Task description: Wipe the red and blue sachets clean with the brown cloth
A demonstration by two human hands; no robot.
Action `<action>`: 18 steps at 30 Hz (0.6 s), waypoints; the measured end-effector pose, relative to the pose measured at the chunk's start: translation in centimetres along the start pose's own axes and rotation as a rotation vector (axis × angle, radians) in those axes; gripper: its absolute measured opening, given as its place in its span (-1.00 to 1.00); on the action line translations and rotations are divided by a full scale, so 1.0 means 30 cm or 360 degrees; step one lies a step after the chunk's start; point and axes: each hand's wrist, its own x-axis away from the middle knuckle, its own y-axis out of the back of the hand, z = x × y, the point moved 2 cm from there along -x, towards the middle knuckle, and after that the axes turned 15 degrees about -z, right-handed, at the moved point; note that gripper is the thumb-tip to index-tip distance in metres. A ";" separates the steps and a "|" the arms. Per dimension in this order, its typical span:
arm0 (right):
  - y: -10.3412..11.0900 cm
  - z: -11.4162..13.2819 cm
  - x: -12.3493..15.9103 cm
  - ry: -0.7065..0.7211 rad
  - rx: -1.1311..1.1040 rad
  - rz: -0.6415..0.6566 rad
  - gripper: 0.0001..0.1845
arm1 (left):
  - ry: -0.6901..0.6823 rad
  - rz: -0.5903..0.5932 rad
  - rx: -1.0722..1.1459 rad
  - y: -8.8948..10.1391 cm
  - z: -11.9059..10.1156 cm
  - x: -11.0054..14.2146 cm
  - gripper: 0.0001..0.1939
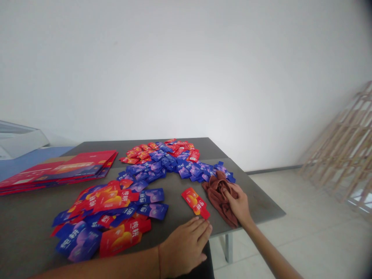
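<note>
My right hand (pixel 240 203) grips a crumpled brown cloth (pixel 218 195) on the table near its right front corner. The cloth touches the blue packets at the right end of the pile. My left hand (pixel 186 244) lies at the table's front edge, its fingers stretched out and holding nothing. Just beyond its fingertips is a red packet (pixel 193 200) with orange fruit printed on it; I cannot tell if they touch. To the left, a heap of red and blue packets (pixel 116 199) covers part of the table.
Blue packets (pixel 167 161) and red packets (pixel 187 151) spread across the back of the grey table (pixel 255 201). Flat red cardboard pieces (pixel 84 164) are stacked at left. A white box-like object (pixel 24 139) stands beyond them. Wooden slatted frames (pixel 345 147) lean at far right.
</note>
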 end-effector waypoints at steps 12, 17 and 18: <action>0.006 -0.012 0.000 -0.0015 0.0003 0.0017 -0.61 | 0.0147 0.0011 0.0017 -0.145 0.054 0.006 -0.06; 0.005 -0.019 -0.001 -0.0046 0.0002 0.0008 -0.60 | 0.0145 0.0123 0.0084 -0.053 0.057 0.076 -0.06; 0.005 -0.020 -0.001 -0.0049 0.0004 0.0003 -0.60 | 0.0152 0.0162 0.0091 -0.036 0.053 0.085 -0.04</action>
